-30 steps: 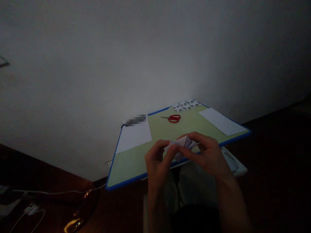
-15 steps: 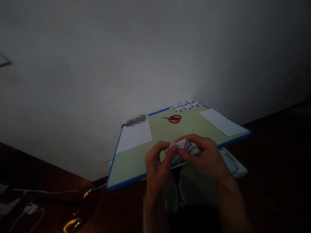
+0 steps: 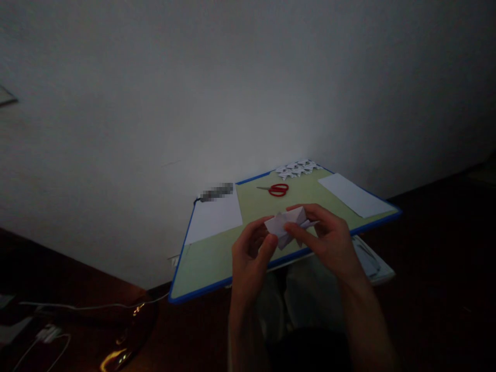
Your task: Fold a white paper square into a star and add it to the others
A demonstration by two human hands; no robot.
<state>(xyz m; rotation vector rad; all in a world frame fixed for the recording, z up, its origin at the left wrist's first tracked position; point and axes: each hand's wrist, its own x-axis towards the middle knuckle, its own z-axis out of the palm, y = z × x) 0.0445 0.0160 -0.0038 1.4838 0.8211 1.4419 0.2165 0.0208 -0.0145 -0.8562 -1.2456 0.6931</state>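
A folded piece of white paper (image 3: 285, 223) with several pointed flaps is held above the front edge of the table. My right hand (image 3: 329, 240) pinches it, thumb on the near face and fingers behind. On the other side, my left hand (image 3: 251, 250) is curled at the paper's left end, its thumb by the lower left corner and its fingers partly hidden. Beyond the hands, red-handled scissors (image 3: 278, 189) lie on the pale green tabletop (image 3: 256, 204). Several small folded white paper pieces (image 3: 298, 168) sit in rows at the far edge.
White sheets lie at the left (image 3: 215, 219) and right (image 3: 352, 195) of the blue-edged table. A pixelated dark item (image 3: 217, 192) rests on the left sheet. The wall (image 3: 232, 103) stands behind. A white tray (image 3: 382, 271) shows below the table's right side; a cable (image 3: 96, 307) runs at lower left.
The folded paper has been raised slightly and turned so that more of its flat face shows. My left thumb has drawn back from its middle toward the lower left corner.
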